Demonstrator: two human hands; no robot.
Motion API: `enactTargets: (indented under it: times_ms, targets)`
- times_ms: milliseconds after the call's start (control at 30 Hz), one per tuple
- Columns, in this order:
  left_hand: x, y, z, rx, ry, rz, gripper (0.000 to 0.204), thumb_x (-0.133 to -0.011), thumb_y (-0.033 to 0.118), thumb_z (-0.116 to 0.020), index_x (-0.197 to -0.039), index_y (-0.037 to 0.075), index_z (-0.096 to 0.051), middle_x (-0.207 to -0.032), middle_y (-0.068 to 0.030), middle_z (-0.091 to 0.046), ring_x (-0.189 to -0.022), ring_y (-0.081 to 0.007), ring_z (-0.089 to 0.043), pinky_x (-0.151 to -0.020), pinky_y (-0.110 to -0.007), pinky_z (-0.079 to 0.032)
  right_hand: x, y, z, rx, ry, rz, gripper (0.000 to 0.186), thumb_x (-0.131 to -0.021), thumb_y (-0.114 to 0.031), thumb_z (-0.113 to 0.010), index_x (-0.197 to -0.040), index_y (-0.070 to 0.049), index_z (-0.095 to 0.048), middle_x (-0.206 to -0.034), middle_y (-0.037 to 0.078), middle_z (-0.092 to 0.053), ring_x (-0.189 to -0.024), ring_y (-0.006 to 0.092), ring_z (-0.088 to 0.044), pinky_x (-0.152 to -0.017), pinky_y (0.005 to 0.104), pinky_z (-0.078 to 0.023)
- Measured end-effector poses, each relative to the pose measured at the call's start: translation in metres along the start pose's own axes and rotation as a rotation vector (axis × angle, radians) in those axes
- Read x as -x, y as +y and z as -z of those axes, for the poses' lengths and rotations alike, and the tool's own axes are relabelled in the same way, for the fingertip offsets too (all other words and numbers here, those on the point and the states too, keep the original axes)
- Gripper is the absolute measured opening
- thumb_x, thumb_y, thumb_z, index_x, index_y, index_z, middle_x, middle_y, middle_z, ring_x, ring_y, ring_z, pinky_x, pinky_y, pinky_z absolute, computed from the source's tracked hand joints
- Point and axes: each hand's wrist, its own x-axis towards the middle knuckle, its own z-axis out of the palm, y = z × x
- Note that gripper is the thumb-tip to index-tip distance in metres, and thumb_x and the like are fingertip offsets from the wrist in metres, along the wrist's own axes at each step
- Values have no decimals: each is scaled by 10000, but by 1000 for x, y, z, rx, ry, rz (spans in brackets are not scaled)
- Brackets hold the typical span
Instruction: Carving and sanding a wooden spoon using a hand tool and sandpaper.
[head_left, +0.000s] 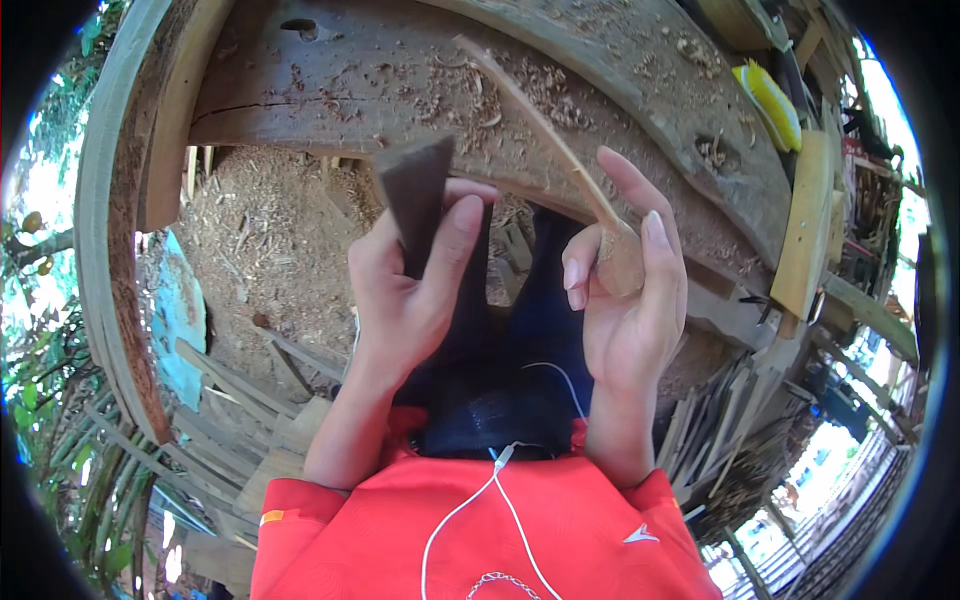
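Note:
My left hand [405, 275] is closed around a dark brown, flat-sided block [418, 190], which sticks up between thumb and fingers. It could be a sanding block, but its kind is not plain. In my right hand [635, 320] rests a light wooden spoon [545, 130]. Its round bowl lies between my thumb and curled fingers, with one finger stretched out beside the handle. The long thin handle points away to the upper left, over the workbench. Block and spoon are apart.
A thick wooden workbench [330, 70] strewn with shavings spans the far side. Upright boards [105, 200] stand at the left. On the right lie a yellow brush-like thing [768, 105] and a pale wooden block [805, 225]. Stacked wood strips [715, 420] lie lower right.

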Motion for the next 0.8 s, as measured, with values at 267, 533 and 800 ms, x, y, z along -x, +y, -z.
enactTargets:
  times_ms: [267,533,800]
  targets:
    - [20,4,5,325,102,-125,359,-1030,312,-554,-1167,-14,-615,-564,90,-443,-421,15,-354,-406,-177,-208,17,2,30,60,-212,-170,402,-1053,-249,-372,-1323,-9,-551,-651,43,-577,-524,69,-511,-467,197,-338]
    - [28,11,0,213,158,-117,209,-1001,226,-618,-997,18,-640,-507,74,-429,-387,1,-347,-383,-192,-205,33,-5,57,5,-254,-201,317,-1030,-204,-476,-1265,-32,-601,-653,-32,-519,-504,34,-448,-467,184,-323]
    - [30,8,-6,226,166,-157,165,-985,184,-644,-933,27,-638,-528,71,-452,-410,0,-358,-394,-196,-212,39,5,71,259,-265,-68,179,-948,-168,-664,-1010,-1,-669,-790,-40,-589,-688,-2,-473,-616,169,-380]
